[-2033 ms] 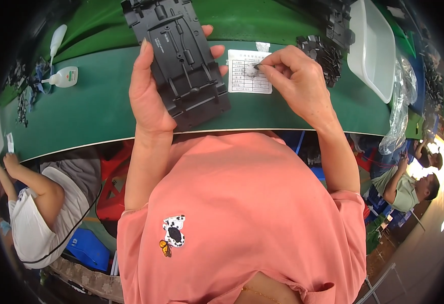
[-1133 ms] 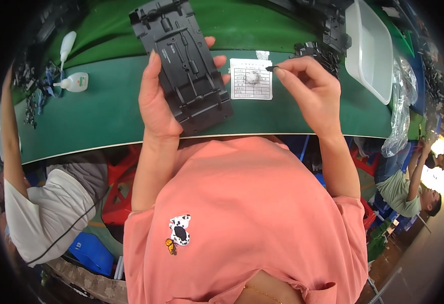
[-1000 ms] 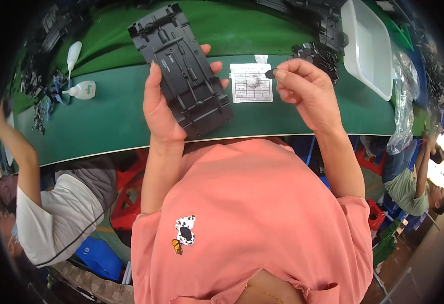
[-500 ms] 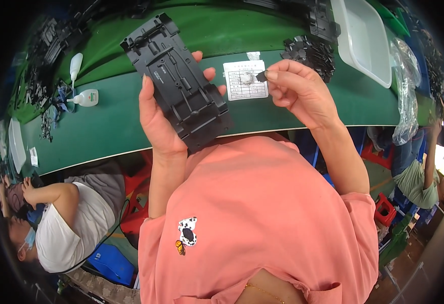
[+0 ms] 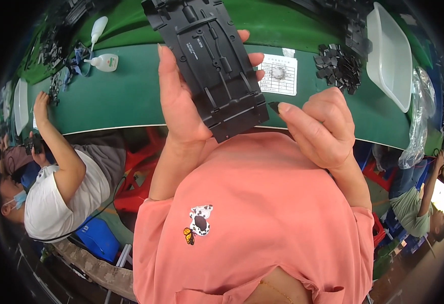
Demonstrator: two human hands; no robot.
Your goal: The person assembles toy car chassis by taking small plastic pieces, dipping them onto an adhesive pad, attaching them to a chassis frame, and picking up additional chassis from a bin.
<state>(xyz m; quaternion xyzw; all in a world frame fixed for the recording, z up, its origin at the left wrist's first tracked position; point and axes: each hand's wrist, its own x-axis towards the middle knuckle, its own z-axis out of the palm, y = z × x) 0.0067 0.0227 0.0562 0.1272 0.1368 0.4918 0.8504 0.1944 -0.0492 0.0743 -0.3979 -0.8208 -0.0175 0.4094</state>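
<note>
A long black plastic chassis plate (image 5: 199, 76) with moulded ribs and rods rests tilted in my left hand (image 5: 181, 106). My left thumb lies along its left edge, and fingertips show past its right edge. Close to the plate's lower right corner, my right hand (image 5: 323, 126) pinches a small dark flat piece (image 5: 273, 106) between thumb and forefinger. The piece's tip is very near the plate's edge; whether they touch I cannot tell. Beyond my right hand lies a heap of small black pieces (image 5: 339, 68) like it.
A printed paper sheet (image 5: 289, 87) with a whitish lump on it lies on the green table (image 5: 131, 109). A white plastic tray (image 5: 401, 91) and clear plastic bag (image 5: 413, 131) are at right. Two white squeeze bottles (image 5: 104, 63) stand left. A co-worker's hand (image 5: 41, 104) reaches onto the table.
My right hand has brought the small piece from over the paper down beside the plate's lower right corner. The plate appears higher and further right. The co-worker at left has reached to the table.
</note>
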